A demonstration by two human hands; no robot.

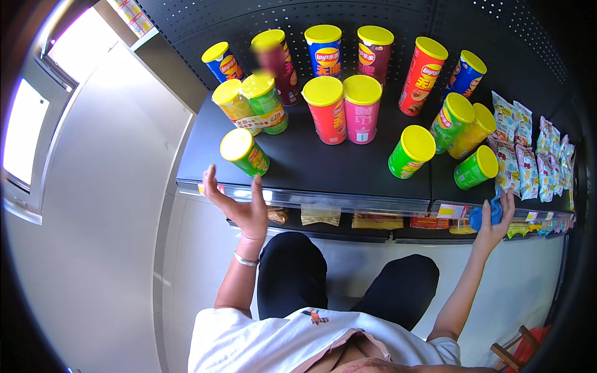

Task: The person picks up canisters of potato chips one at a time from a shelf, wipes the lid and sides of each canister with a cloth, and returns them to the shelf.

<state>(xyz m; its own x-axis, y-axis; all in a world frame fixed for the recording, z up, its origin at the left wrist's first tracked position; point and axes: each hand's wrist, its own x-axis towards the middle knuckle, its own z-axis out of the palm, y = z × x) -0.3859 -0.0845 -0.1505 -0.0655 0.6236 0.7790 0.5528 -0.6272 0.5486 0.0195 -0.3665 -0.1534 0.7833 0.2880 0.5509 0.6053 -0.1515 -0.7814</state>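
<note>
My left hand (240, 205) is raised at the front edge of the black shelf (326, 179), fingers and thumb apart, holding nothing. Just beyond it a small green Lay's chip canister (254, 158) with a yellow lid leans on the shelf in the view. My right hand (496, 219) holds a blue cloth (482, 217) by the shelf's front edge at the right. Nearest to it are a short green canister (468, 175) and upright snack bags (507, 163). In the middle, a red canister (329, 121) and a pink canister (363, 119) stand side by side.
Taller canisters, among them a red one (418, 88), stand behind near the perforated back panel (401, 18). At the left, yellow and green canisters are banded together (261, 122). Packages lie on a lower shelf (345, 231). A white panel (102, 140) rises at the left; a wooden stool (508, 356) is lower right.
</note>
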